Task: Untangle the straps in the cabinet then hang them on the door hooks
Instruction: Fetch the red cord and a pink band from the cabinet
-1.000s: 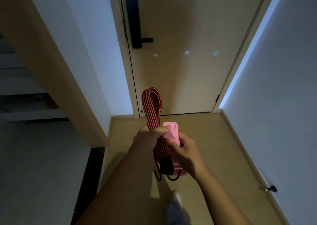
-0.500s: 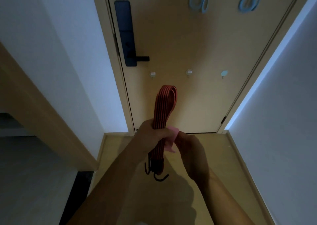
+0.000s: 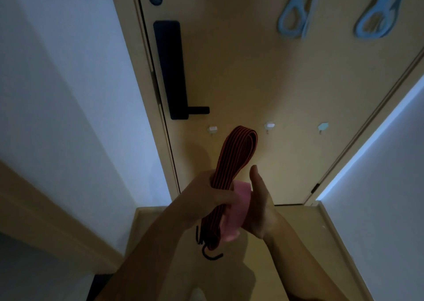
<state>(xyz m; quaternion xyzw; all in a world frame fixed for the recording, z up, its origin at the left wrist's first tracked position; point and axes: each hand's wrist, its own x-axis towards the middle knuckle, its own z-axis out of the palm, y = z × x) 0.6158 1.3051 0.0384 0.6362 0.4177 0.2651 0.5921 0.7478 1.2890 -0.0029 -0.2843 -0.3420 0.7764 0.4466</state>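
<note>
Straps, one red-and-black striped bungee strap (image 3: 238, 153) and one pink strap (image 3: 237, 209), are being held in front of the door (image 3: 252, 71), lower than its black lock handle (image 3: 171, 71). The left hand (image 3: 211, 195) is gripping the folded bungee strap at mid-length, fingers curled round it. The strap's loop is pointing up toward the door's small hooks (image 3: 269, 126), and its black hook ends (image 3: 212, 256) are dangling toward the door's foot. The pink strap is lying under the left thumb and against the right hand (image 3: 261, 204). That hand's thumb is sticking up straight; its fingers are hidden, so its grip cannot be told. Two light blue straps (image 3: 292, 22) are hanging high on the door.
</note>
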